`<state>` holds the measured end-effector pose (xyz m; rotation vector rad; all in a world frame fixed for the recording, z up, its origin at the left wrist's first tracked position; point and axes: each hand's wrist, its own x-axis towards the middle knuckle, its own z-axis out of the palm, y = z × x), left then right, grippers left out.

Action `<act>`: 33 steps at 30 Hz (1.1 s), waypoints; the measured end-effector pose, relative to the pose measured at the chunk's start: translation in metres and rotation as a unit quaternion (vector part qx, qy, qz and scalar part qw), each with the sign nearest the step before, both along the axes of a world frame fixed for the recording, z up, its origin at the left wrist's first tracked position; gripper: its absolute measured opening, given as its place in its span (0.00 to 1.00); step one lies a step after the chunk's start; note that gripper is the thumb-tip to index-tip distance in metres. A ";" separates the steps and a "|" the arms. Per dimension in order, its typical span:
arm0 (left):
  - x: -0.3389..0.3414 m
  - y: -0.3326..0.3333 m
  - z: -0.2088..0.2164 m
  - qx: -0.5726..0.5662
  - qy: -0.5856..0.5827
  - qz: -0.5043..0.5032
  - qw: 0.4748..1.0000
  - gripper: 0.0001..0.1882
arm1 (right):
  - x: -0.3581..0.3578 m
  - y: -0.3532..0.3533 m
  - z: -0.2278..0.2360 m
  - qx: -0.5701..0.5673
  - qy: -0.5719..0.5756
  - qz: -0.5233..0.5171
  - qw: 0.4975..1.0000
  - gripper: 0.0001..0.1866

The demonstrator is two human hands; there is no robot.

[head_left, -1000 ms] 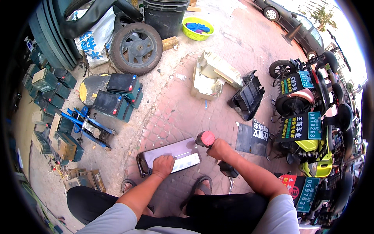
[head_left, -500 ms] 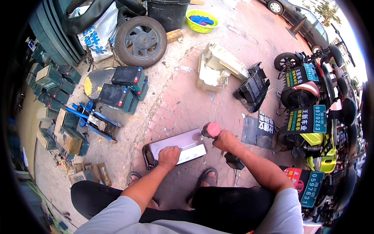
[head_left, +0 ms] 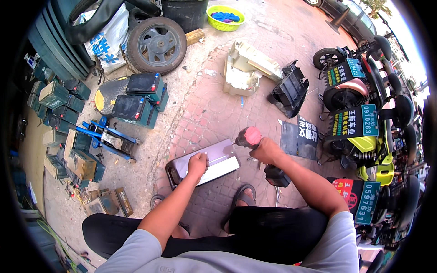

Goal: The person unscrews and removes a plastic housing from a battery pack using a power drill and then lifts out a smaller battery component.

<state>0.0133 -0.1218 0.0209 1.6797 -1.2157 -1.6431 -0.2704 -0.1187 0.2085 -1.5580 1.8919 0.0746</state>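
A flat, glossy purple-brown case point(head_left: 182, 164) with a black handle at its left end and a white strip along its near side lies on the paving before my feet. My left hand point(head_left: 197, 165) is over its middle, fingers curled closed; anything inside them is hidden. In my right hand point(head_left: 266, 150) is a red and black cordless drill point(head_left: 251, 135), gripped by the handle, its battery hanging below. The drill's front end points left at the case's far right corner. Whether the tip touches the case I cannot tell.
Dark green batteries point(head_left: 132, 109) and a blue metal stand point(head_left: 109, 138) are on the left. A wheel point(head_left: 157, 45) leans at the far left. Ahead lie a cream plastic housing point(head_left: 241, 84) and a black housing point(head_left: 290, 91). Parked electric scooters point(head_left: 359, 125) line the right.
My left hand has shifted a little farther up the case, off the white strip. The drill has turned more side-on, and its front end now shows near the case's corner.
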 end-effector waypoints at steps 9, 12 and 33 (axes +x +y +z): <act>-0.015 0.001 0.024 0.154 0.217 0.017 0.964 0.12 | -0.011 0.041 0.047 -0.006 -0.095 -0.081 0.992 0.18; 0.000 -0.010 0.020 0.125 0.218 0.044 0.967 0.15 | -0.047 0.053 0.012 -0.067 -0.093 -0.102 0.988 0.18; 0.189 0.042 -0.047 0.170 -0.160 0.142 0.962 0.34 | -0.125 0.210 -0.244 -0.088 0.123 -0.268 0.951 0.28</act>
